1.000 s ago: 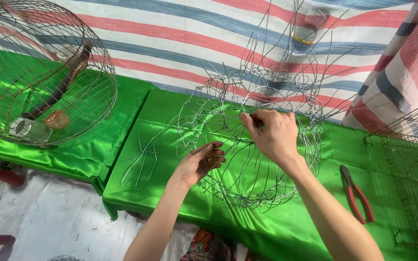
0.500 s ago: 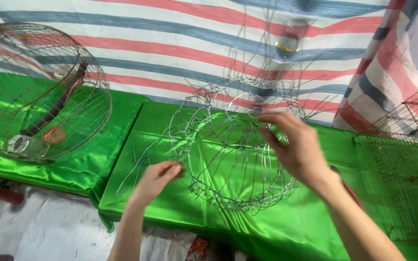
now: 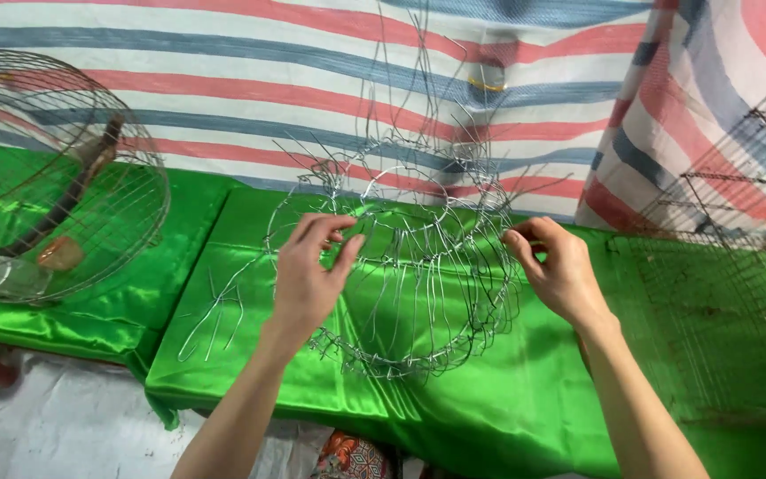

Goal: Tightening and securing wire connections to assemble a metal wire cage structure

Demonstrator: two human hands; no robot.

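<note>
A half-built wire cage frame [image 3: 418, 266] of thin silver wires stands tilted on a table covered in green satin cloth [image 3: 507, 399]. My left hand [image 3: 308, 275] pinches a wire on the frame's left rim, fingers closed around it. On the frame's right rim, my right hand [image 3: 560, 270] grips the wires. Loose wire ends stick up from the frame's top towards the striped tarp behind.
A round finished wire cage [image 3: 64, 177] with a perch and a small cup inside sits at the left. Bent loose wires [image 3: 214, 310] lie on the cloth beside my left arm. Rectangular mesh cages [image 3: 729, 266] stand at the right. A red, white and blue striped tarp [image 3: 268, 71] hangs behind.
My left hand rose from the cloth to the frame's left rim and took hold of a wire. My right hand shifted to the right rim. The pliers at right are now out of view.
</note>
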